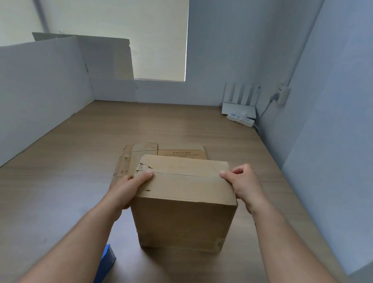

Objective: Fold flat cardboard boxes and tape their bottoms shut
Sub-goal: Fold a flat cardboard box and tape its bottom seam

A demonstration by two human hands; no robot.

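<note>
A folded-up cardboard box stands on the wooden bench, near its middle and close to the person. Its two top flaps are folded down and meet at a seam running left to right across the top face.

The left hand clasps the box's left side. Its thumb lies flat on the top, just at the left end of the seam, while the other fingers wrap down the left wall, mostly hidden behind the box. The grip is closed around the upper left edge.

The right hand holds the opposite side. Its thumb tip presses on the top at the right end of the seam, and the fingers curl loosely over the upper right corner; the grip pinches that edge between thumb and palm. How hard either hand presses cannot be told.

Just behind the box, touching or nearly touching its far edge, flat cardboard boxes lie on the bench, with printed text on one panel.

A blue object shows at the near edge, under the left forearm; what it is cannot be told.

At the far right corner of the bench sit a white router with upright antennas and a white power strip. White cardboard panels stand along the left side
</note>
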